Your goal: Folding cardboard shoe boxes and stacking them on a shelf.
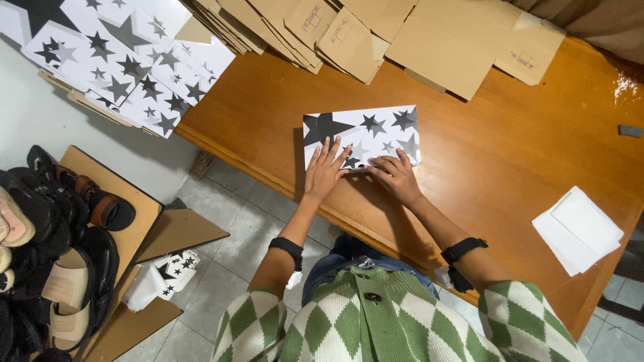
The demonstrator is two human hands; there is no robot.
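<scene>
Star-printed sheet: a flat white rectangular card sheet with grey and black stars (365, 131) lies on the orange-brown wooden table (510, 154), centre of the frame, near the table's front edge.
Left hand: the left hand (323, 173) lies flat with fingers spread wide, fingertips on the sheet's lower left part, palm on the wood; it grips nothing.
Right hand: the right hand (397, 177) lies palm down just beside the left, fingers fairly close together, their tips touching the sheet's lower edge; it holds nothing either.
Contact: both hands appear to press the sheet's near edge; whether a flap is tucked beneath I cannot tell.
Doing it well: as I judge it, even pressure from both sets of fingertips along that near edge should keep the sheet square and flat; the spread left hand looks well placed to stop it sliding.
Wrists: a black band sits on each wrist (287, 245).
Upper left: a fanned stack of matching star-printed sheets (127, 60) overhangs the table's corner.
Top of frame: flat brown cardboard blanks (402, 33) lie in overlapping piles, well apart from the hands.
Right side: a small pile of plain white paper (578, 229) rests near the table's edge.
Lower left: sandals and shoes (60, 221) crowd a low wooden shelf on the tiled floor.
</scene>
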